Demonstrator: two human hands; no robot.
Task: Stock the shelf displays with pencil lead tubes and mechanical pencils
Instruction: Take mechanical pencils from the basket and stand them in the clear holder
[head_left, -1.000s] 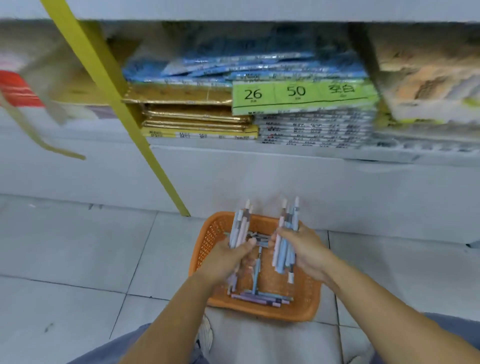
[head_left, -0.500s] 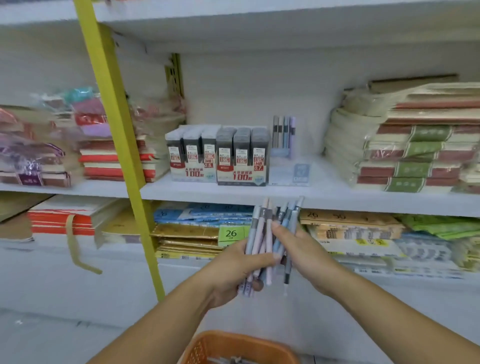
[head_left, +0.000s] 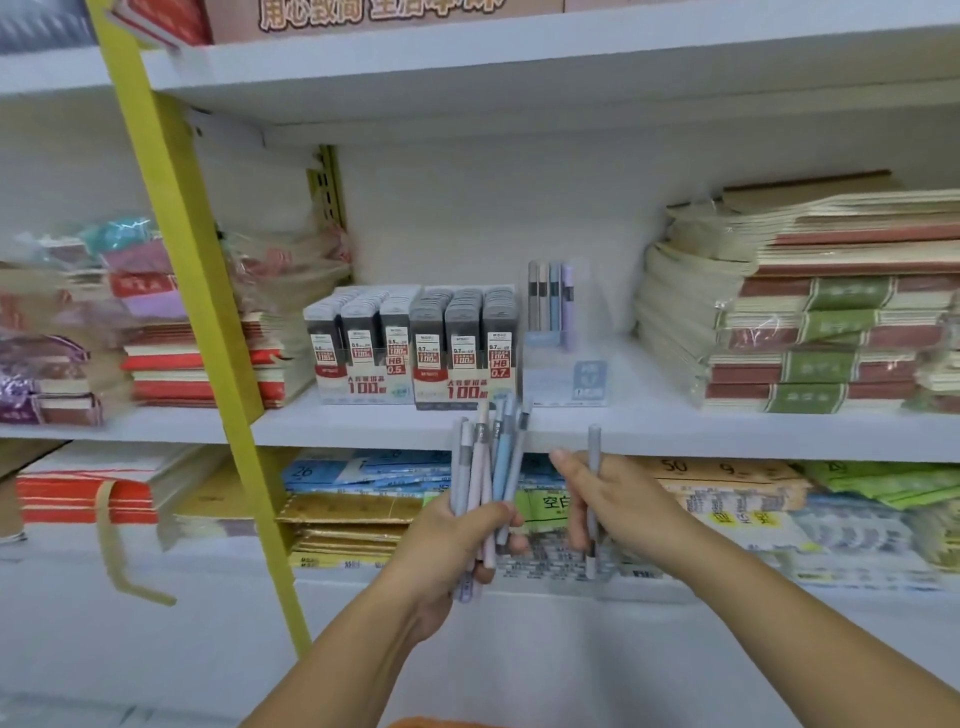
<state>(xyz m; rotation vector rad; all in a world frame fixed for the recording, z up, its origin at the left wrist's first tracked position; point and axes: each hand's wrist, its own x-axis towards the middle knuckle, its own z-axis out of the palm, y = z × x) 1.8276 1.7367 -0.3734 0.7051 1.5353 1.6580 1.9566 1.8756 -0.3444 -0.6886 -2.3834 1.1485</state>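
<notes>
My left hand (head_left: 457, 540) grips a bundle of several pastel mechanical pencils (head_left: 488, 462), held upright just below the middle shelf's front edge. My right hand (head_left: 618, 504) holds one grey mechanical pencil (head_left: 593, 483) upright, a short way right of the bundle. On the middle shelf (head_left: 649, 423) stand two display boxes of pencil lead tubes (head_left: 415, 348), marked 0.5 and 0.7. Right of them is a clear pencil display (head_left: 563, 379) with several pencils (head_left: 550, 299) standing at its back.
A yellow upright bar (head_left: 192, 291) slants across the left. Stacked notebooks (head_left: 810, 312) fill the shelf's right side, and wrapped packs (head_left: 156, 322) fill its left. Paper packs (head_left: 363, 499) lie on the lower shelf. An orange basket rim (head_left: 436, 723) shows at the bottom edge.
Both hands lifted pencils out of the orange basket to shelf height. The two handfuls merged in my left hand, and my right hand has drawn one grey pencil away to the right.
</notes>
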